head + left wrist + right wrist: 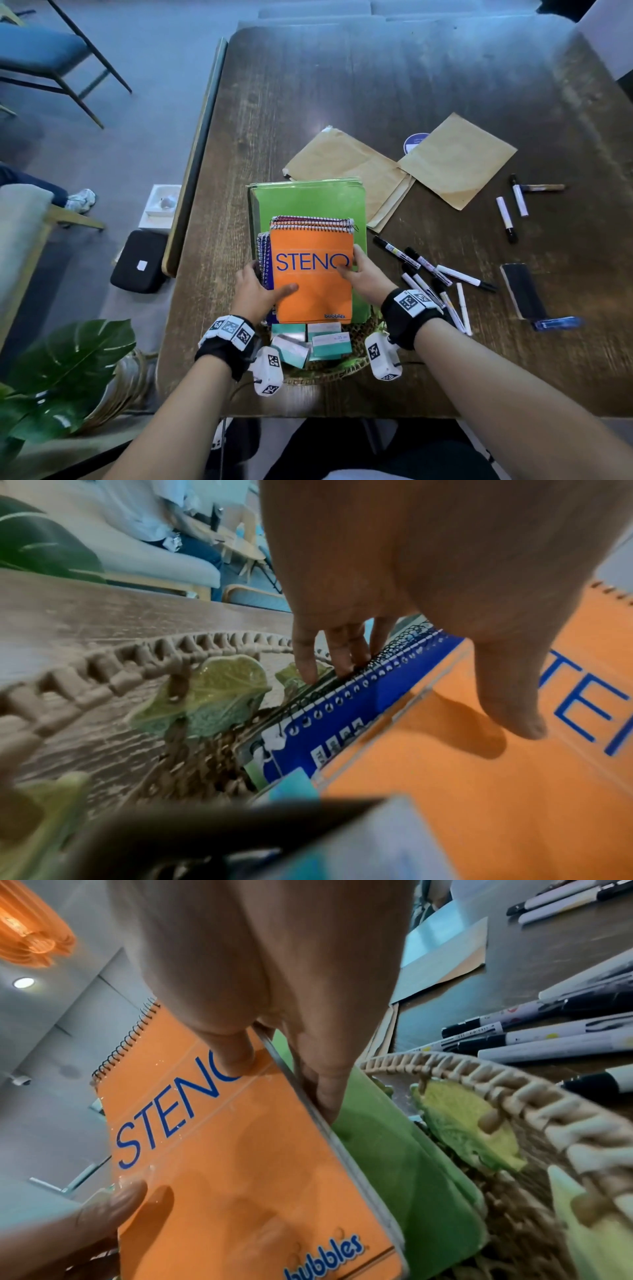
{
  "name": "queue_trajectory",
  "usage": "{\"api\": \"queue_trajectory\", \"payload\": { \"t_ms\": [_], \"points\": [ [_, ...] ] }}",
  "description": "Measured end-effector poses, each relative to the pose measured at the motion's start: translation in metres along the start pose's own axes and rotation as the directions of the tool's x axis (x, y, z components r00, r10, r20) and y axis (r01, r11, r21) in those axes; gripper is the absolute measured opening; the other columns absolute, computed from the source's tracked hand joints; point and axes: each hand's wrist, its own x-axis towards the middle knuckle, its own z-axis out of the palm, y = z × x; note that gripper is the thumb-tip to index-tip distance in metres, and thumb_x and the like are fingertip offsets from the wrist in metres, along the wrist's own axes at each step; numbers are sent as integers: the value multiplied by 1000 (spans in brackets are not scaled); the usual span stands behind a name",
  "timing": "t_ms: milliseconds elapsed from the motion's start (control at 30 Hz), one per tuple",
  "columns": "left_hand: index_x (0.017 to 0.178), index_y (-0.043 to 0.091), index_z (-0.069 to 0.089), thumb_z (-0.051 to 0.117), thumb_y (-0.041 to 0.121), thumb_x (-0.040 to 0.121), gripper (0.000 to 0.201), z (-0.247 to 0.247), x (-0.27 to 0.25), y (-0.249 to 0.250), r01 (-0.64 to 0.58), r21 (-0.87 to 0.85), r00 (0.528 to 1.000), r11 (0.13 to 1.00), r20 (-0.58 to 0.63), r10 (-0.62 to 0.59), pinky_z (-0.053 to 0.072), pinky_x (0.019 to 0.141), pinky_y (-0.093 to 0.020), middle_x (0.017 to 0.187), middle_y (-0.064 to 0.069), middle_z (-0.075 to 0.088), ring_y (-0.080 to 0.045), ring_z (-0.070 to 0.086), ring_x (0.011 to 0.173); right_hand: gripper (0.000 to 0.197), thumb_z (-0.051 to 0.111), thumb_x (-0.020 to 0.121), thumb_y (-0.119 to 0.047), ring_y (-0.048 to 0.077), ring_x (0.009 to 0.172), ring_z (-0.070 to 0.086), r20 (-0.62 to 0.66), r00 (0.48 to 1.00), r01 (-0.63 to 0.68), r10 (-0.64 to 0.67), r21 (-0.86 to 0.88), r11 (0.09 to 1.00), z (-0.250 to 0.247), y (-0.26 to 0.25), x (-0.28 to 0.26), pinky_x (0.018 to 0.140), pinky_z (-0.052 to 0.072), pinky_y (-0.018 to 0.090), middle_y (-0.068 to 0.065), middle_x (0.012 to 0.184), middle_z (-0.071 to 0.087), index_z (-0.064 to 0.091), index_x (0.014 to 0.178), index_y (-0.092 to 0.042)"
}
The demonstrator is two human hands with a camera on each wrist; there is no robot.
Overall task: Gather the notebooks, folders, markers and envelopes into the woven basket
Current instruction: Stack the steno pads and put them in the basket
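Observation:
An orange "STENO" spiral notebook tops a small stack with a blue notebook under it. My left hand grips the stack's left side, thumb on the orange cover and fingers on the blue notebook's spiral. My right hand grips the right edge, thumb on the cover. The stack sits above green folders that lie across the woven basket. Two brown envelopes lie beyond. Several markers lie to the right, with more farther out.
Teal and white boxes lie in the basket's near part, and green leaf shapes hang on its rim. A black eraser and a blue item rest at the right. A plant and a chair stand left of the table.

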Motion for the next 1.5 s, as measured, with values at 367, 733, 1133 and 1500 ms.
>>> {"api": "queue_trajectory", "payload": {
  "t_ms": [367,733,1133,1500],
  "points": [
    [139,17,33,86,62,56,108,-2,15,3,60,-99,998,993,-25,-62,41,109,-45,143,-9,37,-26,44,128,39,64,97,-17,17,115,65,71,996,-57,51,87,995,-4,0,10,104,50,48,-2,126,67,46,128,-33],
    [152,12,21,82,63,61,120,-9,15,8,33,-90,999,995,-18,-35,35,113,-49,156,-10,27,-28,35,140,41,60,99,-10,2,106,62,15,1000,-11,10,121,993,15,-1,7,101,48,29,-4,121,65,43,132,-26],
    [112,26,47,86,55,63,69,-21,5,6,-180,-135,983,974,-46,175,48,77,-25,115,8,61,-6,60,96,69,72,89,-6,16,113,68,-56,997,58,-47,224,973,22,4,-1,102,52,36,4,125,67,32,142,-24],
    [119,32,47,87,46,67,67,-26,0,-10,-298,-196,954,934,-82,287,50,99,-47,121,7,64,-17,61,113,50,75,87,-14,15,117,63,-65,992,119,-111,120,986,19,-5,-7,105,50,46,-2,125,65,44,116,-41]
  ]
}}
